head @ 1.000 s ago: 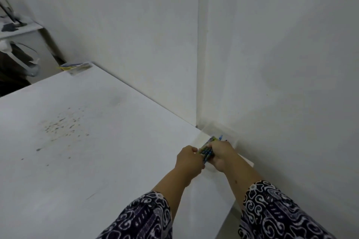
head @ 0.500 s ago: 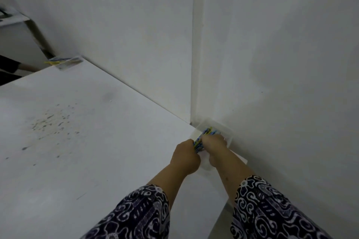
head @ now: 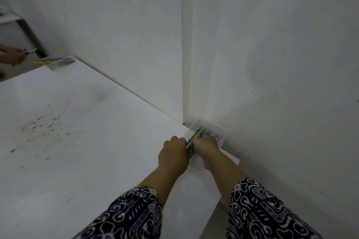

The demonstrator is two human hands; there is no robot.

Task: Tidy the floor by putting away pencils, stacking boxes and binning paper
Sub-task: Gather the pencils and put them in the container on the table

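Note:
A bundle of blue and yellow pencils [head: 196, 136] lies in a clear plastic container [head: 210, 126] pushed into the corner where the two walls meet, on the white table [head: 81, 141]. My right hand [head: 206, 146] presses down on the bundle from the right, fingers curled over it. My left hand [head: 173, 152] is closed against the bundle's left side. The lower ends of the pencils are hidden between my hands.
A second clear packet with blue and yellow contents [head: 55, 61] sits at the table's far left corner. Another person's hand [head: 12, 55] holding a small object shows at the far left. The table's right edge [head: 219, 203] drops off below my right forearm.
Both hands have lowered the pencil bundle further into the corner container. The view has shifted, and another person's hand has come into sight at the left.

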